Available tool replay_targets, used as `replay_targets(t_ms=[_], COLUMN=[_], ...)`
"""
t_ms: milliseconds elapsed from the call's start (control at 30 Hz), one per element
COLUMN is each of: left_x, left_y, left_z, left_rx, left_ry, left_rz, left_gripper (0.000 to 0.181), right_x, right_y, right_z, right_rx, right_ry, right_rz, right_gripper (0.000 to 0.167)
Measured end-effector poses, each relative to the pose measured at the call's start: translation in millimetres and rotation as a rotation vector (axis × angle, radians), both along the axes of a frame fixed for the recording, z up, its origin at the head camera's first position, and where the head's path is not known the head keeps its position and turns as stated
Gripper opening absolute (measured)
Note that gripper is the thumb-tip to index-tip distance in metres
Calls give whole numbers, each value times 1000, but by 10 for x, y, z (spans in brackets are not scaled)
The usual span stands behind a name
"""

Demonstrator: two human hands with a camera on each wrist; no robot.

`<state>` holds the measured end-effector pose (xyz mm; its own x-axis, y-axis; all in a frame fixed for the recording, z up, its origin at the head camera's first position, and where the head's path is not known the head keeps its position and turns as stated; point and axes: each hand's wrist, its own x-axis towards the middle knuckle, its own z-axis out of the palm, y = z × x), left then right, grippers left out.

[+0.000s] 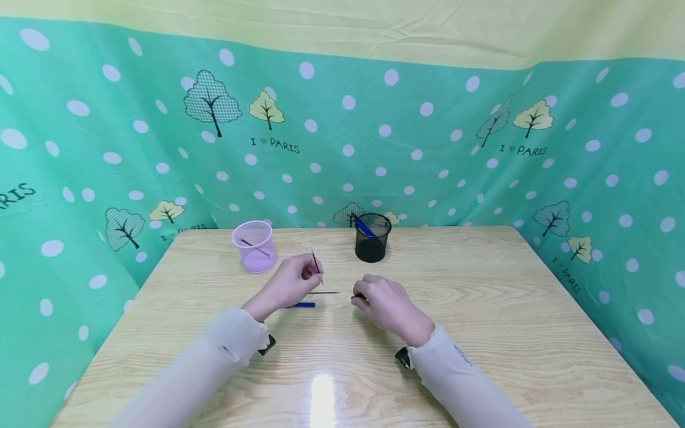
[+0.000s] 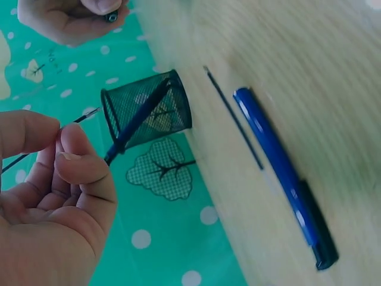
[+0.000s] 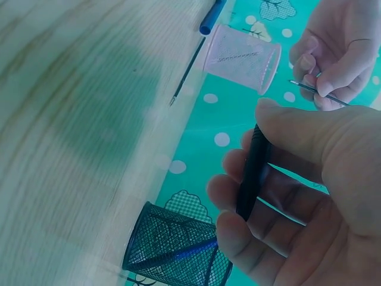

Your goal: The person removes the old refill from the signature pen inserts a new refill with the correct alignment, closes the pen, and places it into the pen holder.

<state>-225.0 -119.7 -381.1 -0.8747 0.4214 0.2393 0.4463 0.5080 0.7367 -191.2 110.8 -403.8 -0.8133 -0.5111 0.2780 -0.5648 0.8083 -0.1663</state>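
Black and tubular, one short pen part point(image 3: 253, 173) lies between the thumb and curled fingers of the right hand point(image 1: 386, 302); its ringed end shows in the left wrist view. We see the left hand point(image 1: 291, 278) pinching one thin refill point(image 2: 86, 116) between thumb and forefinger, with the refill tilted and its pale tip projecting beyond the fingertips. The two hands are apart, both above the worktop point(image 1: 465, 285).

Just below the left hand, we count two loose items lying on the wood-grained surface: one dark rod point(image 2: 235, 119), thin like the held refill, and one blue pen piece point(image 2: 277, 161) with a black part at one end. They lie near each other, and in the head view the left hand partly covers them.

Farther out, near the back edge, we count two containers, both upright and well apart. On the left stands one lilac mesh cup point(image 1: 258, 260), in which we make out one thin dark stick point(image 1: 254, 246) leaning aslant. Right of it stands one black mesh cup point(image 1: 370, 251), holding one blue pen point(image 1: 363, 226) that leans against the rim. Behind both, we note a green curtain point(image 1: 348, 163) with pale dots, printed trees and a yellow upper band. Two pale sleeves point(image 1: 195, 362) enter from below.
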Motion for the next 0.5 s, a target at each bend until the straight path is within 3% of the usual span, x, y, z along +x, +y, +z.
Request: replay_targets(t_ms=[500], left_x=[101], left_y=[98], left_z=[-151], left_rx=[104], left_ry=[-61], left_rz=[93], left_gripper=[6], right_x=[6], right_y=[-9], right_z=[7], right_rx=[-19], right_ry=[32], right_rz=[12], right_gripper=[6])
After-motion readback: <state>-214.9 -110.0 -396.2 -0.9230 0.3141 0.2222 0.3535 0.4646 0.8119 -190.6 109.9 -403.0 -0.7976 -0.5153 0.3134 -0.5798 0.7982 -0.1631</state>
